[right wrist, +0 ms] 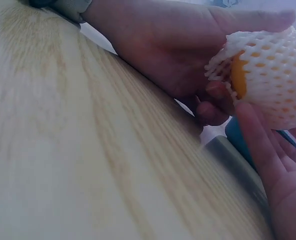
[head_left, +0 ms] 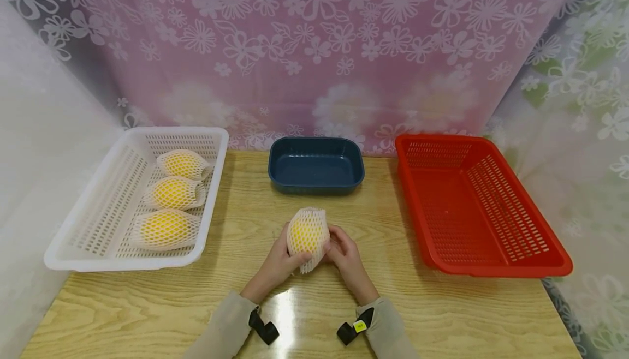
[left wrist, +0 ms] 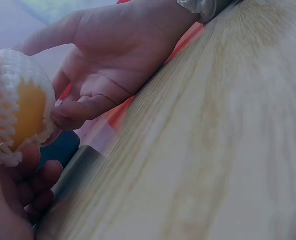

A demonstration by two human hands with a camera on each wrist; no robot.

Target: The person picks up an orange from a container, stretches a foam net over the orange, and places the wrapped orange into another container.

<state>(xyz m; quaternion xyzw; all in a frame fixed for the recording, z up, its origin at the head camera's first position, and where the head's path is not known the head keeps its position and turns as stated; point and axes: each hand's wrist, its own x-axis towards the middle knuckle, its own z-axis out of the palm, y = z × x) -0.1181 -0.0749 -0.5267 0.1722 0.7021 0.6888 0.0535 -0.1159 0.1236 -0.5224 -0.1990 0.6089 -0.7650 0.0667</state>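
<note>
A yellow fruit (head_left: 307,236) in a white foam net is held over the wooden table between both hands. My left hand (head_left: 282,261) grips its left side, the thumb lying across the lower front. On the other side my right hand (head_left: 348,258) holds the fruit at its lower right, fingertips at the net's edge. Bare orange-yellow skin shows through the net's open end in the left wrist view, beside the right hand's curled fingers (left wrist: 70,112). In the right wrist view the left thumb (right wrist: 260,21) extends over the top of the net.
A white basket (head_left: 210,222) at the left holds three more netted yellow fruits (head_left: 167,229). Behind the hands stands a dark blue tray (head_left: 316,189), and a red basket (head_left: 491,269) is at the right. A pink floral curtain (head_left: 304,59) hangs behind the table (head_left: 442,315).
</note>
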